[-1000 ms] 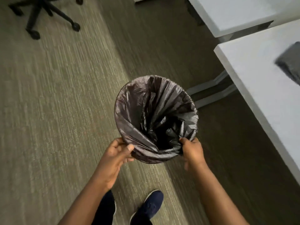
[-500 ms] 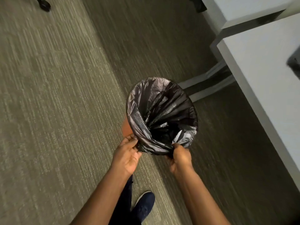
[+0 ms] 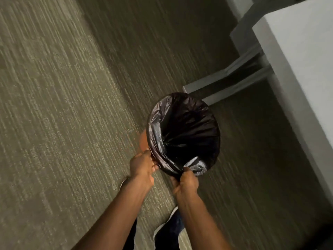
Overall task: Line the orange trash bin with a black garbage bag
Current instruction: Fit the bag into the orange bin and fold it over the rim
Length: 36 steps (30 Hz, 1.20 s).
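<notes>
The black garbage bag [image 3: 182, 130] now looks smoother over the rim

You have no readable text, label, brand, number or sign anywhere in this view.

The garbage bag [image 3: 182, 130] is showing glossy black with pale grey highlights along its creases. A sliver of orange trash bin [image 3: 143, 141] is peeking out beside it. The carpet [image 3: 63, 105] is running in olive and beige streaks. The table [image 3: 304, 69] is looking plain pale grey. A shoe [image 3: 173, 226] is showing navy with a white sole.
</notes>
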Motion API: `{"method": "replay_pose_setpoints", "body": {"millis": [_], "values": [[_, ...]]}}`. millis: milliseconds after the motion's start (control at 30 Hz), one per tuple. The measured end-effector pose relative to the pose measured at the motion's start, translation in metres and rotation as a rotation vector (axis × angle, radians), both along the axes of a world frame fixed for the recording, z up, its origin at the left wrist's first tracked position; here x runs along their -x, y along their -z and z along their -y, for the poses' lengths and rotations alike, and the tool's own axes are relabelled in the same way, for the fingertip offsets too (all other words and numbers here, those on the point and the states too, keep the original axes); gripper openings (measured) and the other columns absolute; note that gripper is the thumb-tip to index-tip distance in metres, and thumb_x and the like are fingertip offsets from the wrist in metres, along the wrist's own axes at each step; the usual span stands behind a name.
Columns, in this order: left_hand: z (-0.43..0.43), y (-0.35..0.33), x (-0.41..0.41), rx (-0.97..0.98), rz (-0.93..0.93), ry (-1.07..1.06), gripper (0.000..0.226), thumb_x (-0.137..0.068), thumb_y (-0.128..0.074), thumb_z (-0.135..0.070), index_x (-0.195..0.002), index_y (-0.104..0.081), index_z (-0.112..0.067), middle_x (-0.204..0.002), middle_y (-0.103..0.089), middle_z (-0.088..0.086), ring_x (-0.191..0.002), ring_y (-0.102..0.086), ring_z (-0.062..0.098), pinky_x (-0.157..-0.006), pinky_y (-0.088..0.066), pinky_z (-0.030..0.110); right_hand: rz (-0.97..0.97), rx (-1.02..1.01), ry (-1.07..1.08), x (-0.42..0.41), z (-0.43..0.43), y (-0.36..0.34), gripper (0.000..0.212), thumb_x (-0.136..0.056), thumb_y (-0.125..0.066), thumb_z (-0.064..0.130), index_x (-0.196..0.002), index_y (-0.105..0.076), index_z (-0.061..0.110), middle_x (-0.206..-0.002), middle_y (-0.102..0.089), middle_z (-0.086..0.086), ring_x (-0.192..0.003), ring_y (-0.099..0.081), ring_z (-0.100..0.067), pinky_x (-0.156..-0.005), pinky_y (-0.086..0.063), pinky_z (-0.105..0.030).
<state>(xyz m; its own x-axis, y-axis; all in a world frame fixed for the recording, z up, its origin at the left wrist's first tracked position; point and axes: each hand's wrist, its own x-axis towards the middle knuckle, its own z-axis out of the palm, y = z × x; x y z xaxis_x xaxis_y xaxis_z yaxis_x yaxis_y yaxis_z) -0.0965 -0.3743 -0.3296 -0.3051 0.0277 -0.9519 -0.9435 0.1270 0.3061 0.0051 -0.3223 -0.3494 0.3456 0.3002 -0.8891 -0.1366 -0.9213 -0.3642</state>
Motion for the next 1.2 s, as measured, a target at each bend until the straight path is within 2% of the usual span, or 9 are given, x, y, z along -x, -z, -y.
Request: {"method": "replay_pose_setpoints", "body": {"millis": [167, 300, 533, 600, 733, 900, 967, 1067, 1200], "values": [[-0.015, 0.029, -0.025, -0.197, 0.026, -0.004, 0.021, -0.097, -0.061, -0.038, -0.091, -0.065, -0.018, -0.084, -0.072, 0.001, -0.08, -0.067, 0.017, -0.073, -0.051, 0.033, 0.0, -0.089, 0.09, -0.014, -0.02, 0.028, 0.037, -0.096, -0.055, 0.004, -0.132, -0.051, 0.013, -0.117, -0.063, -0.01, -0.08, -0.065, -0.02, -0.055, -0.056, -0.035], [-0.032, 0.057, -0.047, -0.322, -0.075, 0.181, 0.007, -0.093, -0.068, -0.017, -0.093, -0.063, -0.022, -0.075, -0.079, -0.008, -0.077, -0.076, 0.012, -0.064, -0.056, 0.031, -0.039, -0.078, 0.047, -0.036, -0.034, 0.05, 0.034, -0.097, -0.055, 0.007, -0.131, -0.057, 0.004, -0.111, -0.068, -0.015, -0.08, -0.067, -0.024, -0.05, -0.058, -0.031], [-0.037, 0.103, -0.019, -0.461, -0.04, 0.257, 0.026, -0.094, -0.065, -0.013, -0.118, -0.058, -0.009, -0.112, -0.076, 0.004, -0.098, -0.073, 0.019, -0.073, -0.057, 0.042, -0.235, 0.013, -0.294, -0.125, -0.099, 0.08, 0.069, -0.081, -0.059, 0.072, -0.131, -0.06, 0.025, -0.122, -0.07, -0.005, -0.105, -0.067, -0.029, -0.088, -0.055, -0.045], [-0.034, 0.111, -0.01, -0.513, 0.0, 0.318, 0.027, -0.095, -0.062, -0.012, -0.12, -0.057, -0.006, -0.111, -0.076, 0.005, -0.1, -0.074, 0.019, -0.086, -0.056, 0.047, -0.279, -0.002, -0.372, -0.145, -0.12, 0.088, 0.065, -0.087, -0.063, 0.06, -0.14, -0.057, 0.024, -0.129, -0.068, -0.005, -0.115, -0.066, -0.028, -0.096, -0.054, -0.049], [-0.044, 0.112, -0.006, -0.513, 0.004, 0.519, 0.024, -0.101, -0.05, -0.017, -0.12, -0.062, -0.006, -0.101, -0.075, 0.006, -0.09, -0.068, 0.022, -0.077, -0.059, 0.04, -0.058, -0.027, -0.465, -0.158, -0.129, 0.1, 0.043, -0.097, -0.059, 0.015, -0.139, -0.056, 0.013, -0.109, -0.069, -0.009, -0.079, -0.066, -0.021, -0.059, -0.055, -0.03], [-0.073, 0.119, -0.007, 0.236, -0.864, 1.049, 0.05, -0.1, -0.048, -0.044, -0.137, -0.044, -0.01, -0.135, -0.055, 0.017, -0.119, -0.057, 0.032, -0.098, -0.051, 0.05, 0.013, -0.161, -0.354, -0.16, -0.12, 0.11, 0.033, -0.097, -0.059, 0.009, -0.13, -0.061, 0.016, -0.076, -0.068, -0.003, -0.062, -0.056, -0.022, -0.058, -0.042, -0.031], [-0.091, 0.123, -0.009, 0.313, -1.169, 1.213, 0.066, -0.097, -0.053, -0.046, -0.148, -0.034, -0.008, -0.141, -0.048, 0.021, -0.127, -0.051, 0.038, -0.102, -0.048, 0.052, 0.03, -0.241, -0.345, -0.159, -0.114, 0.11, 0.037, -0.096, -0.059, 0.004, -0.132, -0.061, 0.013, -0.081, -0.07, -0.006, -0.062, -0.055, -0.02, -0.057, -0.04, -0.028], [-0.116, 0.137, -0.015, 0.345, -1.138, 1.368, 0.061, -0.098, -0.053, -0.041, -0.145, -0.034, -0.007, -0.131, -0.051, 0.026, -0.115, -0.056, 0.048, -0.082, -0.05, 0.052, 0.035, -0.32, -0.396, -0.158, -0.105, 0.103, 0.038, -0.094, -0.056, -0.001, -0.13, -0.062, 0.01, -0.101, -0.067, -0.012, -0.066, -0.06, -0.017, -0.054, -0.045, -0.024], [-0.12, 0.154, -0.008, 0.294, -1.237, 1.114, 0.034, -0.105, -0.037, -0.039, -0.113, -0.051, -0.008, -0.097, -0.065, 0.022, -0.084, -0.067, 0.044, -0.056, -0.037, 0.035, -0.019, -0.351, -0.385, -0.164, -0.095, 0.091, 0.036, -0.093, -0.054, -0.004, -0.122, -0.064, 0.014, -0.096, -0.072, -0.006, -0.071, -0.066, -0.015, -0.05, -0.051, -0.021]]}}
